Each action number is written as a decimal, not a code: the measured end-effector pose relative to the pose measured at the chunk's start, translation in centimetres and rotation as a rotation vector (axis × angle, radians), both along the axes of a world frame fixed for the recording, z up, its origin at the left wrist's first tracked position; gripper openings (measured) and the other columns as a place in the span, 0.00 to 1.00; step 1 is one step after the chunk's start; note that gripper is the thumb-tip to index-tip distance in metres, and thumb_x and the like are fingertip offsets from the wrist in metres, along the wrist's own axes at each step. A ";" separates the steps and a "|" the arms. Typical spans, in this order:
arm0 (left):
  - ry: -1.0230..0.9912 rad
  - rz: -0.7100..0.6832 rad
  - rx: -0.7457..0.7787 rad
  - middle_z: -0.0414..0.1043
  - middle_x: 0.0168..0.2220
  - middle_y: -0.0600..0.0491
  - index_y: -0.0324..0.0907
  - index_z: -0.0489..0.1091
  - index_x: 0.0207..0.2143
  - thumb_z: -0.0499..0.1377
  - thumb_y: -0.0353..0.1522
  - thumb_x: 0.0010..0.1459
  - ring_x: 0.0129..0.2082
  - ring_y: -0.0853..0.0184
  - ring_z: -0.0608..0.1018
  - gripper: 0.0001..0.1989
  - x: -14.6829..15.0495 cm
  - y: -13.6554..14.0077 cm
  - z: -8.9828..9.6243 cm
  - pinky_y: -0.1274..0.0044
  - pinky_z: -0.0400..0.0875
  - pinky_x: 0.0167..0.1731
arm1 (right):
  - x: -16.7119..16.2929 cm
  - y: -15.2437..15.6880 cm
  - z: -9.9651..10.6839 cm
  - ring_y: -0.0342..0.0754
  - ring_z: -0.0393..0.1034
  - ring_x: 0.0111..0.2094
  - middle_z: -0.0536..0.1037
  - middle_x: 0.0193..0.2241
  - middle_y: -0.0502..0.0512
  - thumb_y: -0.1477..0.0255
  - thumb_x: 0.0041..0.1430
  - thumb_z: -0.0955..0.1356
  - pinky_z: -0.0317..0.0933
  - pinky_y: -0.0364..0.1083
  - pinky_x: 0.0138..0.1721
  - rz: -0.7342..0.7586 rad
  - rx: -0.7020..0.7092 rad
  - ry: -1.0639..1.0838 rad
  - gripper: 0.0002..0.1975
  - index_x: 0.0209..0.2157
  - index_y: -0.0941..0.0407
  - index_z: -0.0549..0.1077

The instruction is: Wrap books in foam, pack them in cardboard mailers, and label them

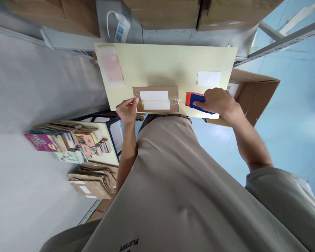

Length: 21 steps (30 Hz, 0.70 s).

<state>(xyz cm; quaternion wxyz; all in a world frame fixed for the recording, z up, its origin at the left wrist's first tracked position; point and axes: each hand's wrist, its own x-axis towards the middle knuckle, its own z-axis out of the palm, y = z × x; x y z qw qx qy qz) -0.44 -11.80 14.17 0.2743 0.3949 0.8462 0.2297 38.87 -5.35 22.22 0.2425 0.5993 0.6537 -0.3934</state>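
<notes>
A small flat cardboard parcel (157,89) lies near the front edge of the cream board (162,63), close to my body. White labels (156,104) are on its top, with a seam running between them, and shiny clear tape shows at its right end. My left hand (127,110) pinches the parcel's left end, thumb on top. Right of the parcel, my right hand (219,101) is wrapped around a blue and orange-red tape dispenser (196,101), its orange end pointing left, apart from the parcel. Whether a strip hangs from it I cannot tell.
A white slip (209,78) and a pinkish sheet (111,65) lie on the board. Behind it stand large cartons (165,14) and a power strip (122,29). An open carton (261,96) is at right; books (68,138) and folded cardboard (94,182) are at left.
</notes>
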 end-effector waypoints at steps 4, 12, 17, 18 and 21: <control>0.007 0.014 -0.027 0.91 0.42 0.48 0.41 0.90 0.40 0.74 0.34 0.67 0.44 0.58 0.90 0.06 0.2 -0.1 0.1 0.71 0.86 0.49 | -2.3 -1.1 -1.9 0.72 0.82 0.49 0.85 0.38 0.71 0.36 0.73 0.71 0.68 0.58 0.47 -0.029 0.043 0.054 0.36 0.52 0.56 0.86; -0.049 0.031 -0.013 0.92 0.44 0.48 0.41 0.90 0.41 0.73 0.33 0.68 0.44 0.59 0.90 0.06 0.2 -0.5 0.0 0.73 0.84 0.48 | -5.1 -1.8 -0.8 0.74 0.84 0.47 0.85 0.38 0.72 0.37 0.75 0.70 0.68 0.58 0.44 -0.002 0.061 0.000 0.35 0.50 0.56 0.88; -0.066 0.026 -0.002 0.92 0.46 0.48 0.43 0.89 0.42 0.74 0.37 0.67 0.46 0.58 0.90 0.07 0.4 -0.3 0.0 0.71 0.84 0.53 | -6.0 -1.9 -0.5 0.73 0.83 0.47 0.85 0.35 0.71 0.37 0.74 0.70 0.68 0.60 0.44 -0.031 0.085 -0.009 0.34 0.49 0.55 0.88; -0.069 0.028 -0.002 0.92 0.45 0.48 0.43 0.89 0.42 0.74 0.37 0.67 0.45 0.58 0.90 0.08 0.5 -0.2 0.0 0.71 0.84 0.53 | -6.3 -2.1 -0.8 0.73 0.83 0.46 0.85 0.34 0.70 0.37 0.74 0.70 0.68 0.60 0.44 -0.031 0.092 0.006 0.34 0.49 0.55 0.88; -0.076 0.037 0.004 0.91 0.44 0.47 0.42 0.88 0.42 0.73 0.37 0.68 0.44 0.59 0.89 0.08 0.6 0.0 -0.2 0.73 0.83 0.50 | -7.3 -2.8 -2.1 0.70 0.83 0.43 0.86 0.32 0.71 0.43 0.77 0.69 0.68 0.62 0.44 0.033 0.062 0.103 0.31 0.52 0.56 0.88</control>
